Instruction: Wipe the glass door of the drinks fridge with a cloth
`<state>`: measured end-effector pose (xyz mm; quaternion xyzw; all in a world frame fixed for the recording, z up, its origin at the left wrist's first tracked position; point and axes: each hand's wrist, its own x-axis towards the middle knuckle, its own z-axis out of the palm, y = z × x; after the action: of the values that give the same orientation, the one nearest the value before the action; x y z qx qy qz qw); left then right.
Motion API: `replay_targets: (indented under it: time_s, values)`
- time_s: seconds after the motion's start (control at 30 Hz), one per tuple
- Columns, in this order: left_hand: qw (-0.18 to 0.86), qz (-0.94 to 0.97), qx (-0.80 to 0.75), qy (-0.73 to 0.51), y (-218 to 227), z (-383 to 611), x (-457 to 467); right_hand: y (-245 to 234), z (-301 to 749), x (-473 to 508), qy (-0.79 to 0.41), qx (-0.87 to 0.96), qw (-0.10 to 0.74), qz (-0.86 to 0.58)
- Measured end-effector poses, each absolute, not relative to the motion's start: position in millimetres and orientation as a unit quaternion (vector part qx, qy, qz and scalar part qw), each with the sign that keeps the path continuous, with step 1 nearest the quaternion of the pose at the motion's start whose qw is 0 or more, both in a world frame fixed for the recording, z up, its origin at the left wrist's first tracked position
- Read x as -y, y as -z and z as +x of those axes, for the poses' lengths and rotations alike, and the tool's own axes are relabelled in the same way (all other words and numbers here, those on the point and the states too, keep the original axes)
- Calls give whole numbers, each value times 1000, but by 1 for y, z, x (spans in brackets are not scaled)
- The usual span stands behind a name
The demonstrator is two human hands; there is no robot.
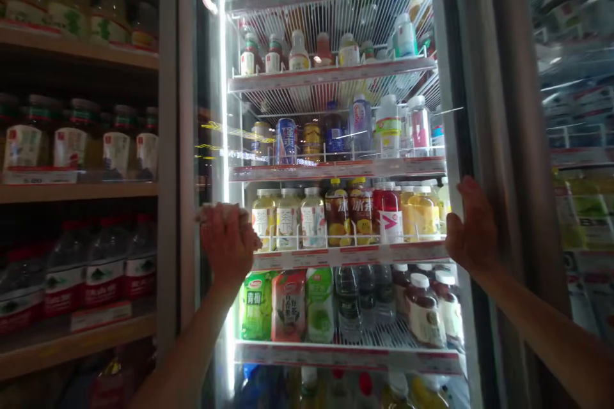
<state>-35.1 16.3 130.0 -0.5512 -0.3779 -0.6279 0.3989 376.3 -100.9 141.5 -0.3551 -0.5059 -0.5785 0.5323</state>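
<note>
A lit drinks fridge stands before me, its glass door (pixel 336 140) in front of wire shelves (pixel 345 254) full of bottles and cans. My left hand (pixel 228 244) is closed on a pale cloth (pixel 218 209) and presses it against the glass near the door's left edge. My right hand (pixel 472 227) rests flat on the door's right frame (pixel 453 108), fingers stretched out, with nothing in it.
To the left, wooden shelves (pixel 81 192) carry jars and large water bottles (pixel 100 268). To the right is a second glass-door fridge (pixel 575 140), dimmer and full of reflections. Juice bottles (pixel 288 217) and pouches (pixel 288 303) sit behind the glass at hand height.
</note>
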Motion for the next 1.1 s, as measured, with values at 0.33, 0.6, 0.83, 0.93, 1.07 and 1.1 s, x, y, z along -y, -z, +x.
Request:
replay_targets:
  time_s: [0.33,0.6,0.83,0.93,1.07,1.1]
  values:
    - [430,-679,161,573,-149,161,33,-139,370,103,501,525,580,-370]
    - [455,-677,152,557,-177,147,30,-112,361,131,457,573,569,-374]
    - [418,-678,169,581,-229,183,34,-98,360,142,419,568,609,-362]
    - [467,-755,56,458,-178,236,61,-86,363,149,421,566,607,-365]
    - [504,-804,-91,300,-98,254,80,-70,379,169,437,566,577,-394]
    - [508,-807,-108,280,-93,251,80,-67,383,175,440,568,570,-399]
